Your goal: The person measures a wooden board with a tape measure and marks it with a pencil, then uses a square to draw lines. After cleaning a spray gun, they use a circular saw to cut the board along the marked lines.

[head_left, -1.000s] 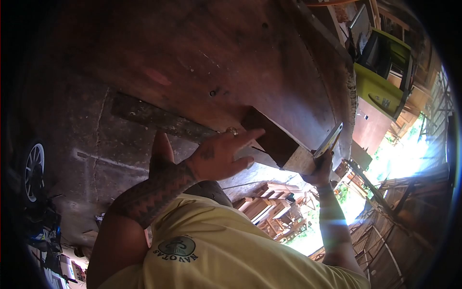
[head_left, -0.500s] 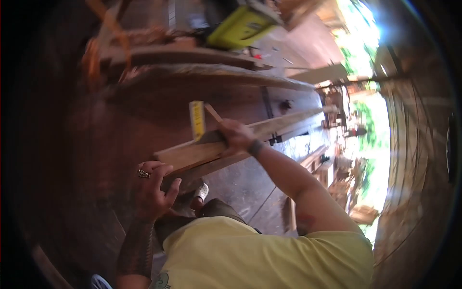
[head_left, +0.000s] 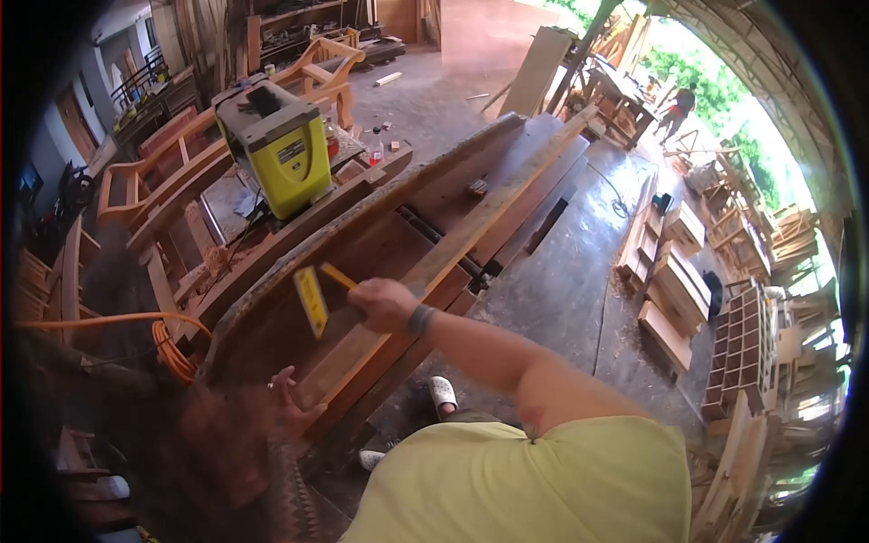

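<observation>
My right hand (head_left: 385,305) is closed over a long wooden beam (head_left: 434,256). From it project a try square (head_left: 310,300), with a yellow marked blade, and a thin yellow pencil (head_left: 338,275). The square's stock is hidden under my palm. At the beam's near end is my left hand (head_left: 288,398), a ring on one finger, its fingers apart and the fingertips right by the end of the wood. Much of this hand lies in shadow. The beam runs along a large, dark hollow wooden piece (head_left: 362,249) with a rough edge.
Past the hollow piece stands a green and grey machine (head_left: 285,158). An orange hose (head_left: 172,348) is coiled at left, near wooden chair frames (head_left: 136,185). Cut boards (head_left: 679,281) lie on the floor at right, beside a slatted crate (head_left: 738,348). A person (head_left: 679,109) is far back.
The view has swung and sharpened, taking in more of the workshop. My right hand still holds the square and pencil over the beam; my left remains by its near end.
</observation>
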